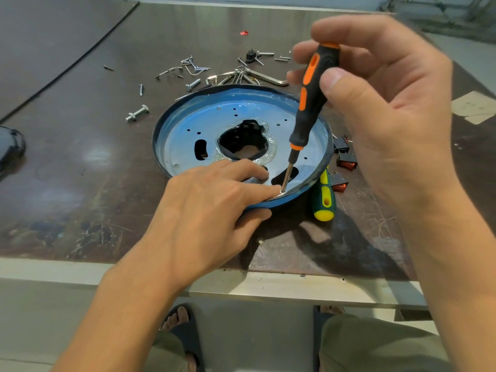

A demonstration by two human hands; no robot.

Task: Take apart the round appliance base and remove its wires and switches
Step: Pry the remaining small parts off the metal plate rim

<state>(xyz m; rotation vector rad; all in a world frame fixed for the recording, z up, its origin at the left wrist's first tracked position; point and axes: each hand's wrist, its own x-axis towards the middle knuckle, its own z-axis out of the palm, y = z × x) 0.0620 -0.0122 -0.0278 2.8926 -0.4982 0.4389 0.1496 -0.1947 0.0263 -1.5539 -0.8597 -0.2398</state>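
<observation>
The round blue appliance base (204, 122) lies on the dark table, film-covered, with a ragged centre hole and several slots. My left hand (214, 202) grips its near rim, thumb under the edge and fingers on top, the index fingertip beside a screw. My right hand (375, 103) holds a black-and-orange screwdriver (308, 103) nearly upright, its tip on that screw at the near rim. Red rocker switches (346, 159) lie just right of the base, partly behind my right hand.
A green-and-yellow screwdriver (325, 200) lies by the base's near right edge. Loose screws, bolts (137, 113) and hex keys (268, 77) are scattered behind the base. A dark object (10, 146) sits at the left edge. The table's metal front edge (268, 285) runs close to me.
</observation>
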